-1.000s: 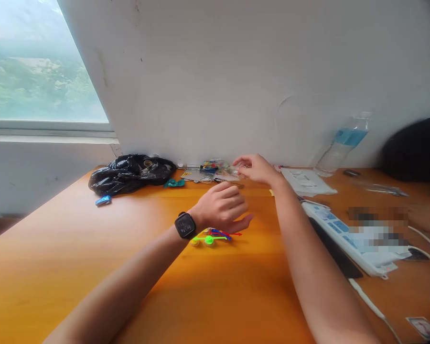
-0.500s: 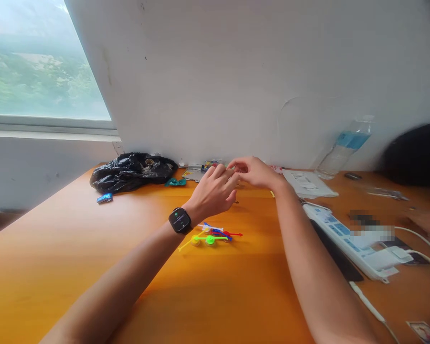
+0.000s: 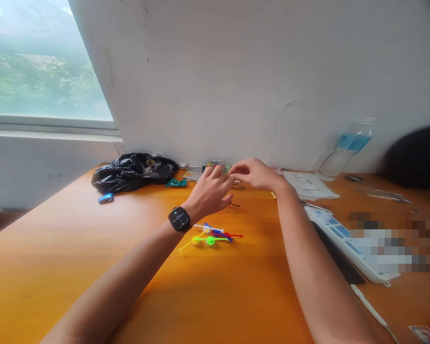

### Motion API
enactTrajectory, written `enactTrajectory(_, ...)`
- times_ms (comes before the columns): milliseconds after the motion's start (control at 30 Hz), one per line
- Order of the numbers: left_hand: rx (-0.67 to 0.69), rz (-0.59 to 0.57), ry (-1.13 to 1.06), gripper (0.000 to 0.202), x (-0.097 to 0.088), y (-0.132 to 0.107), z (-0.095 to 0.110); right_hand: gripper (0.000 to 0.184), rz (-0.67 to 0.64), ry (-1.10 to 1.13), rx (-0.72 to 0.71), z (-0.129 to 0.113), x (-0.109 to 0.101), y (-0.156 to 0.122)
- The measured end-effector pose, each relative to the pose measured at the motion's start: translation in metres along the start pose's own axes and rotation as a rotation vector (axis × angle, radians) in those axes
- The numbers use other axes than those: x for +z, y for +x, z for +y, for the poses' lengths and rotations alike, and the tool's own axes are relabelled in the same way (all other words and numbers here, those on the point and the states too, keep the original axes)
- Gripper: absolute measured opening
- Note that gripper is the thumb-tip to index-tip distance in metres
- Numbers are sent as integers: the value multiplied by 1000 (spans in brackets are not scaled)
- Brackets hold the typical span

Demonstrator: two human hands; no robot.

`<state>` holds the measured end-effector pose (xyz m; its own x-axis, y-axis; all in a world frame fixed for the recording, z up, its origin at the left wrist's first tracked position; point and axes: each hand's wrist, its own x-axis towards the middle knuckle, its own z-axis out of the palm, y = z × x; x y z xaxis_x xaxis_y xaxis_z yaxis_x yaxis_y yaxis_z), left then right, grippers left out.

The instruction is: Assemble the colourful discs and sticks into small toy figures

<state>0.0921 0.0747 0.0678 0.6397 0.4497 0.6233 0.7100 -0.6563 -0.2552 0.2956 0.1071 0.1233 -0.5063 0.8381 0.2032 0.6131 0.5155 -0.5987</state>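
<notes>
My left hand (image 3: 209, 191), a watch (image 3: 179, 219) on its wrist, is raised above the table with its back to me and its fingers bent inward. Against its fingertips, my right hand (image 3: 256, 176) pinches with thumb and fingers together. Whatever lies between the two hands is too small and hidden to make out. A thin dark arrow (image 3: 235, 205) sticks out under my left thumb; I cannot tell if it is held. Nearer to me lies a cluster of plastic arrow spinners on round bases: yellow (image 3: 195, 241), green (image 3: 210, 241), red (image 3: 232, 235), white (image 3: 215, 230) and blue.
A black plastic bag (image 3: 129, 174) sits at the back left, with a blue packet (image 3: 105, 198) and a teal wrapper (image 3: 176, 182) near it. To the right are a white power strip (image 3: 344, 239), a plastic pouch (image 3: 308, 185) and a clear bottle (image 3: 344, 148) against the wall.
My left fingers have shifted slightly left and down from the right hand's fingertips. More of the dark arrow shows below my left thumb. The spinner cluster stays put.
</notes>
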Motion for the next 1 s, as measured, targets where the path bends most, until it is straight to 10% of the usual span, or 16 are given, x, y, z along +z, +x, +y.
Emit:
enactTrajectory(333, -18, 28, 14, 4, 6, -3, -10, 37, -6, -90, 24, -7, 1, -1)
enactTrajectory(567, -26, 21, 49, 6, 8, -4, -11, 22, 281, -125, -86, -44, -2, -10)
enactTrajectory(800, -53, 36, 29, 20, 12, -4, -15, 27, -756, 105, -161, -83, 10, -20)
enactTrajectory(1000, -42, 50, 11, 10, 16, -6, -22, 43, -884, -270, -45, -78, 91, 3)
